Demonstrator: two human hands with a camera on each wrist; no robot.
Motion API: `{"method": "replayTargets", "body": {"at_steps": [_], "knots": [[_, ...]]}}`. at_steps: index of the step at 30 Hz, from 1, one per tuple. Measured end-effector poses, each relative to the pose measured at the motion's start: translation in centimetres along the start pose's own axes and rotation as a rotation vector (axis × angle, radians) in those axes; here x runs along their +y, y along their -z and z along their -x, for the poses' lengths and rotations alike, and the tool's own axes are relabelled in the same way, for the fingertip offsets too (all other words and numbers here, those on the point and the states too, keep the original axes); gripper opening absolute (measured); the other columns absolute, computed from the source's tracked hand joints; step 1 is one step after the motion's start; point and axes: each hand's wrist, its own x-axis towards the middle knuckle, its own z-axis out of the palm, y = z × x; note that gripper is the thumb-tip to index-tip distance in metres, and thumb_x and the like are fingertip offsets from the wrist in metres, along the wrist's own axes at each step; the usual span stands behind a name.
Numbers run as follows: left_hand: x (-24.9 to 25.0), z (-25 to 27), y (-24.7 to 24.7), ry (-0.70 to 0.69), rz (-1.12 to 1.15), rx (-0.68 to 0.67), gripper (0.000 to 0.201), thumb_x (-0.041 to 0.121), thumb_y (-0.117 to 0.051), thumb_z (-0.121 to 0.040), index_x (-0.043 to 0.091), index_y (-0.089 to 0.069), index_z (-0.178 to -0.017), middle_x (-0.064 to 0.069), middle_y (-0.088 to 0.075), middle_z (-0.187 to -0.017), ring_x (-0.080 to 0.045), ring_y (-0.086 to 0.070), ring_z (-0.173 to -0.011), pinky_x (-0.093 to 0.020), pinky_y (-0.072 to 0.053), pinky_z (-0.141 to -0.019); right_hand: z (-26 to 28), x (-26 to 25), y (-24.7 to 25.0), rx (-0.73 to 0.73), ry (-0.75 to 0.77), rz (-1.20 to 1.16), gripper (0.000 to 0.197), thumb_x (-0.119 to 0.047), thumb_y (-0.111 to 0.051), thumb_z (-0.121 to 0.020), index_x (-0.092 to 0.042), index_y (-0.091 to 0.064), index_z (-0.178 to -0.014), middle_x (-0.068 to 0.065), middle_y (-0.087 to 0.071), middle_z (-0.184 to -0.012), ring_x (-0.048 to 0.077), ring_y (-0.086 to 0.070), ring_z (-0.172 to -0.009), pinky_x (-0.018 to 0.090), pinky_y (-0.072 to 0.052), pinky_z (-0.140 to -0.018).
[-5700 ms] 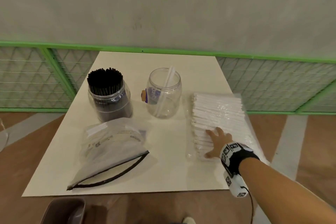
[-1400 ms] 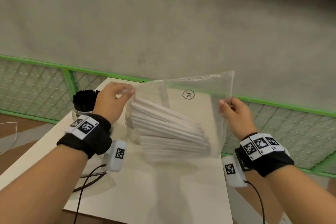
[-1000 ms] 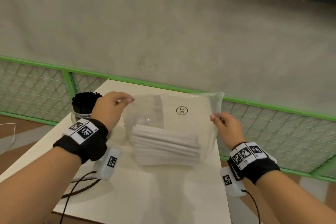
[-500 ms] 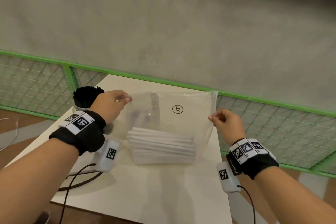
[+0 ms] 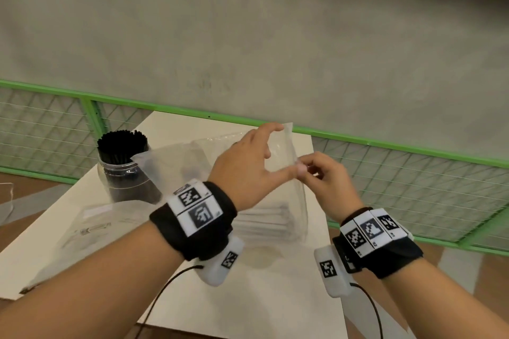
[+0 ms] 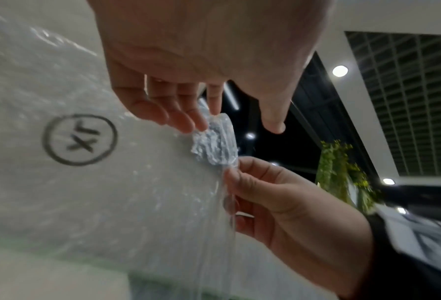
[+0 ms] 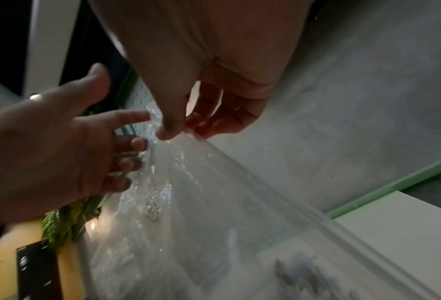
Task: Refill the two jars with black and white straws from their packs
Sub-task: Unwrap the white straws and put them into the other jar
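The clear pack (image 5: 170, 162) of white straws (image 5: 264, 223) hangs above the table, its straws lying across the bottom. My right hand (image 5: 305, 169) pinches the pack's top right corner between thumb and fingers, as the right wrist view (image 7: 178, 130) shows. My left hand (image 5: 271, 150) has reached across to that corner. Its straight fingers (image 6: 188, 121) touch the crumpled plastic (image 6: 214, 142) while the thumb stands apart. The jar of black straws (image 5: 124, 162) stands at the back left. The second jar is hidden behind the pack and my left hand.
The flat black-straw pack (image 5: 91, 226) lies on the white table (image 5: 261, 297) in front of the black jar. A green mesh fence (image 5: 413, 173) runs behind and to the right of the table. Wrist cables (image 5: 165, 289) trail over the table's near edge.
My left hand has let go of the pack's top left corner and moved right, next to my right hand. The pack's left side has sagged. The right hand keeps its pinch.
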Motion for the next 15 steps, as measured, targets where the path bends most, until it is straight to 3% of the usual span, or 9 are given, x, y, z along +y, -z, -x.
{"method": "replayTargets", "body": {"at_steps": [3, 5, 7, 11, 15], "knots": [[0.3, -1.7, -0.6, 0.1, 0.046, 0.028, 0.04, 0.064, -0.057, -0.077, 0.029, -0.051, -0.096, 0.009, -0.057, -0.077, -0.009, -0.055, -0.072, -0.03, -0.041, -0.061, 0.2, -0.5, -0.8, -0.001, 0.058, -0.021, 0.03, -0.009, -0.075, -0.079, -0.035, -0.062, -0.072, -0.011, -0.059, -0.073, 0.0, -0.053, -0.068, 0.015, -0.04, -0.066], [0.1, -2.3, -0.8, 0.113, 0.032, 0.0, 0.024, 0.05, -0.058, -0.083, 0.028, -0.05, -0.075, 0.008, -0.059, -0.072, -0.015, -0.057, -0.073, -0.03, -0.041, -0.064, 0.5, -0.6, -1.3, 0.011, 0.058, -0.036, 0.026, -0.01, -0.076, -0.077, -0.033, -0.064, -0.075, -0.011, -0.062, -0.075, 0.002, -0.054, -0.069, 0.017, -0.042, -0.068], [0.0, -2.6, -1.0, 0.12, 0.059, -0.048, 0.025, 0.037, -0.056, -0.085, 0.025, -0.046, -0.066, 0.005, -0.061, -0.069, -0.02, -0.059, -0.074, -0.032, -0.046, -0.069, 0.9, -0.5, -1.7, 0.033, 0.067, -0.05, 0.027, -0.009, -0.077, -0.077, -0.033, -0.064, -0.075, -0.011, -0.062, -0.076, 0.002, -0.054, -0.069, 0.014, -0.041, -0.068], [0.4, -2.6, -1.0, 0.195, 0.286, -0.051, 0.015, 0.021, -0.05, -0.085, 0.014, -0.047, -0.072, -0.003, -0.069, -0.068, -0.018, -0.067, -0.072, -0.043, -0.052, -0.078, 2.4, 0.4, -2.6, 0.096, 0.095, 0.015, 0.029, -0.019, -0.077, -0.079, -0.031, -0.053, -0.089, -0.005, -0.057, -0.092, 0.009, -0.055, -0.081, 0.018, -0.045, -0.072], [0.4, -2.5, -0.2, 0.228, 0.446, 0.012, 0.013, 0.018, -0.047, -0.086, 0.008, -0.053, -0.083, -0.001, -0.067, -0.068, -0.018, -0.068, -0.075, -0.046, -0.055, -0.08, 6.3, 4.6, -3.6, -0.108, 0.122, 0.373, 0.036, -0.043, -0.066, -0.082, -0.023, -0.049, -0.107, -0.001, -0.044, -0.116, 0.018, -0.049, -0.105, 0.03, -0.046, -0.09]]}}
